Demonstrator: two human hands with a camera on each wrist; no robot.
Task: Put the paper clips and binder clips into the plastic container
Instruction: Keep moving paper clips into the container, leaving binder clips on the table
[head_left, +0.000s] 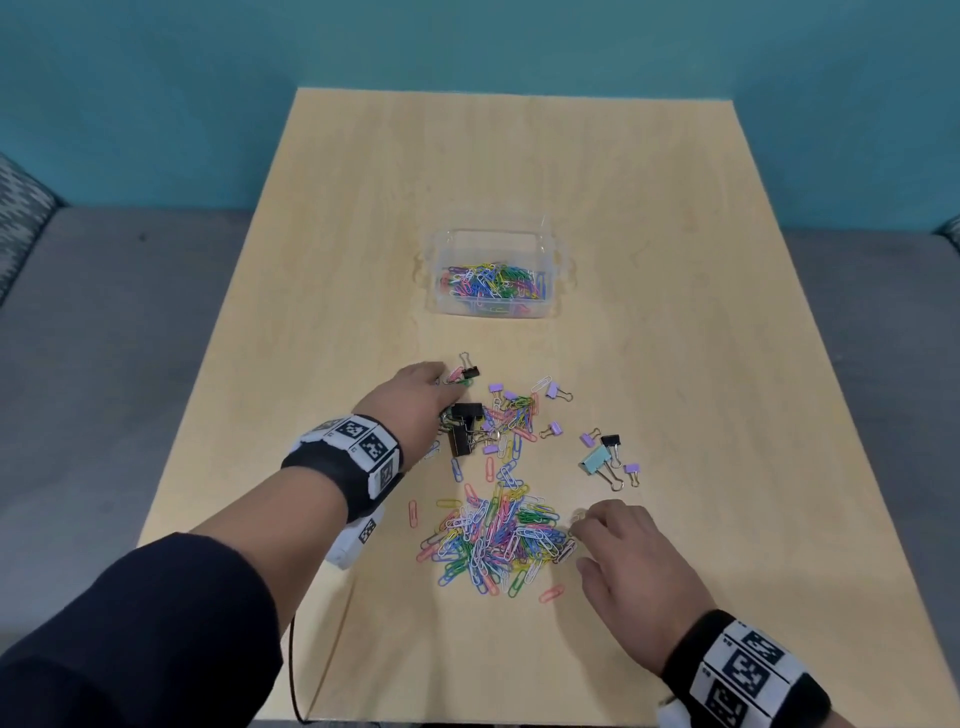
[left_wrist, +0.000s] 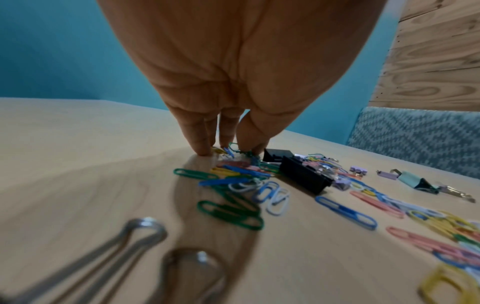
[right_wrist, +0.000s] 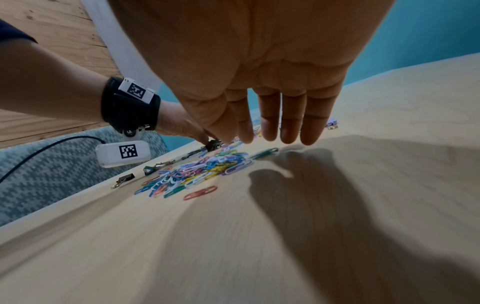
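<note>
A clear plastic container (head_left: 437, 248) stands mid-table with colourful paper clips (head_left: 493, 278) inside. My left hand (head_left: 444, 387) reaches into a far cluster of paper clips and black binder clips (head_left: 465, 415). In the left wrist view its fingertips (left_wrist: 203, 151) touch the table, and the left hand (left_wrist: 228, 150) pinches green and blue paper clips (left_wrist: 233, 148) against the thumb. The big paper clip pile (head_left: 493, 540) lies nearer me. My right hand (head_left: 579, 540) hovers at that pile's right edge, and in the right wrist view the right hand (right_wrist: 254, 142) has straight fingers and holds nothing.
A light blue binder clip (head_left: 595, 460), a small black one (head_left: 610, 441) and several small purple binder clips (head_left: 587, 439) lie scattered right of the clusters. The wooden table (head_left: 727, 364) stands by a grey couch (head_left: 104, 312) and a teal wall.
</note>
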